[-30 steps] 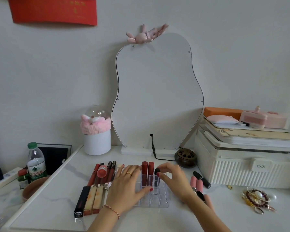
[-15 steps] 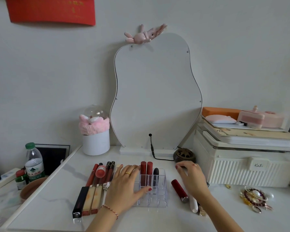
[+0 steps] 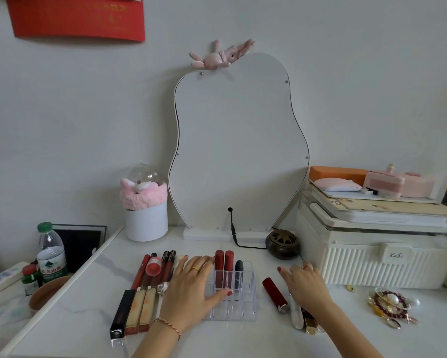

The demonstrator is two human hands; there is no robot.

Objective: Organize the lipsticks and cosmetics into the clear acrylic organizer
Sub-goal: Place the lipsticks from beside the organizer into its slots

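In the head view, the clear acrylic organizer with a grid of square cells sits on the white marble-look tabletop, in front of the wavy-edged white mirror panel. Its back row holds three upright tubes: two dark red cylindrical lipsticks side by side at the organizer's back left, and a black bullet-shaped lipstick just right of them. The cells nearer the person look bare.

The left hand lies flat on the left side of the organizer, fingers straight and spread, thumb tip on its front rim; it grips nothing. A gold ring and a red cord bracelet show on it.

Left of the organizer, partly under that hand, lies a row of slim lip glosses and liquid lipsticks in red, black and pale gold, lengthwise toward the mirror.

Right of the organizer a red lipstick tube with a silver base lies on its side, apart from it. The right hand hovers just right of that tube, fingers loosely extended, and I cannot tell whether it touches anything. A white tube and a gold-capped one lie beside its wrist.
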